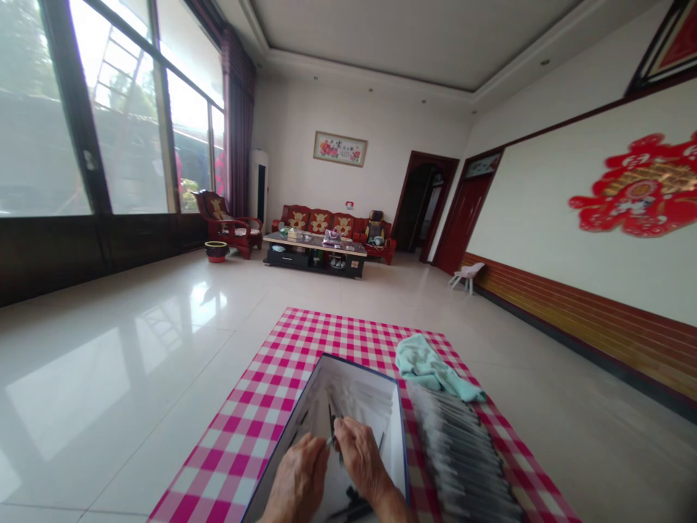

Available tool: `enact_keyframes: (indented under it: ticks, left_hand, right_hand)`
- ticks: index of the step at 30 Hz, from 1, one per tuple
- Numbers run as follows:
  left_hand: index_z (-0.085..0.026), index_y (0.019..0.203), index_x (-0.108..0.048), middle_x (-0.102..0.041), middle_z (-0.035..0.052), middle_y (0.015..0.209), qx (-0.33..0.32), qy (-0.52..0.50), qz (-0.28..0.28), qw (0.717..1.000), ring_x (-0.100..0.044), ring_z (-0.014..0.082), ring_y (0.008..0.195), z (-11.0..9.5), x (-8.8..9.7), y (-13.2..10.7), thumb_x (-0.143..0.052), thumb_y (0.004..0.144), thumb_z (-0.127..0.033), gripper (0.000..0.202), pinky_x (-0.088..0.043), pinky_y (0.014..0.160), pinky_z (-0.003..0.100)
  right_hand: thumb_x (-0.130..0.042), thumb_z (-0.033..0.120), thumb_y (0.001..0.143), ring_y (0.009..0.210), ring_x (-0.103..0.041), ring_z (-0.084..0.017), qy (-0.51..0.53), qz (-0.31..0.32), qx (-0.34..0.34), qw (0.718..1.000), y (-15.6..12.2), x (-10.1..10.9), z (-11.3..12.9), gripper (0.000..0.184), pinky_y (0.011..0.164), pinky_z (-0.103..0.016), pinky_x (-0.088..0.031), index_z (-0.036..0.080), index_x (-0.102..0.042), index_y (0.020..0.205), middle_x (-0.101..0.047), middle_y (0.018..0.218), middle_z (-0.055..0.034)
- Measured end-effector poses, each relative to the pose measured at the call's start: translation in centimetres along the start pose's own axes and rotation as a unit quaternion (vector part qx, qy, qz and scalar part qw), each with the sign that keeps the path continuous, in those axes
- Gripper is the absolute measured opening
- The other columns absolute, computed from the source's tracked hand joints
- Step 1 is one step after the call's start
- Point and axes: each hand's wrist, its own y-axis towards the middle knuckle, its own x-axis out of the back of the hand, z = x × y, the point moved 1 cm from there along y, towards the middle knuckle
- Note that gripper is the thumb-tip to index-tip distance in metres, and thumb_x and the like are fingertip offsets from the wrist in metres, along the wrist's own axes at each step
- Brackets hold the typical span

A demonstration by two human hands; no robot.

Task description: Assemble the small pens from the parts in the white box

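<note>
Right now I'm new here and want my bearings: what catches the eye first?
A pink checked cloth on the floor stands out, the left hand and right hand meeting over a white box on it. A teal towel lies by the box; a red ornament hangs on the right wall.

Glossy pale tiled floor (136,363) is carrying a pink-and-white checked cloth (337,338), which is lying flat on it. On the cloth, a shallow open box with a blue rim (400,436) is sitting at the centre toward the near edge, and a long row of overlapping grey pieces (462,450), too blurred to identify, is lying just beside the box's right side, running along the cloth's right edge. A crumpled teal towel (428,367) is resting near the cloth's far right corner, touching the far end of the row.
</note>
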Motion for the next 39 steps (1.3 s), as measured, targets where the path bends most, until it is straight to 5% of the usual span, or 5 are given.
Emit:
enact_keyframes:
  ticks: [17,24,34,39]
  left_hand:
    - [-0.021,0.074,-0.058,-0.06,0.0005,0.066,-0.007,0.003,0.007,1.0,-0.062,0.0125,0.059,0.0,0.3,0.0,-0.037,0.093,-0.025,0.029,-0.045,0.055,0.019]
    - [-0.022,0.076,-0.06,-0.06,0.0004,0.063,-0.038,-0.006,-0.032,0.999,-0.061,0.0116,0.055,0.6,-0.3,-0.2,-0.037,0.093,-0.032,0.03,-0.046,0.053,0.017]
    - [-0.022,0.07,-0.055,-0.056,0.0003,0.061,-0.001,0.007,0.008,1.0,-0.058,0.0105,0.05,0.5,-0.7,0.0,-0.029,0.095,-0.034,0.038,-0.039,0.048,0.019]
    - [-0.022,0.074,-0.056,-0.059,0.001,0.064,-0.017,0.02,0.011,1.0,-0.061,0.0113,0.055,0.5,-0.3,0.2,-0.033,0.094,-0.028,0.031,-0.042,0.052,0.018]
  right_hand:
    - [-0.038,0.031,0.092,0.055,-0.052,-0.014,-0.006,0.012,-0.027,1.0,-0.1,-0.6,-0.3,0.036,0.056,-0.022,-0.043,0.019,-0.06,0.065,-0.054,0.056,0.0002]
    - [-0.031,0.024,0.094,0.071,-0.059,-0.018,-0.056,0.018,0.077,0.995,-1.0,-1.1,-1.5,0.035,0.068,-0.026,-0.048,0.021,-0.064,0.083,-0.064,0.076,-0.0056]
    - [-0.038,0.037,0.092,0.05,-0.049,-0.013,-0.048,0.051,-0.077,0.995,0.0,-1.1,-0.7,0.046,0.05,-0.022,-0.038,0.018,-0.053,0.053,-0.05,0.049,0.0011]
    - [-0.034,0.04,0.092,0.063,-0.056,-0.018,-0.024,0.028,-0.016,0.999,-0.6,-0.9,-1.0,0.042,0.061,-0.026,-0.044,0.019,-0.062,0.068,-0.062,0.066,-0.0058]
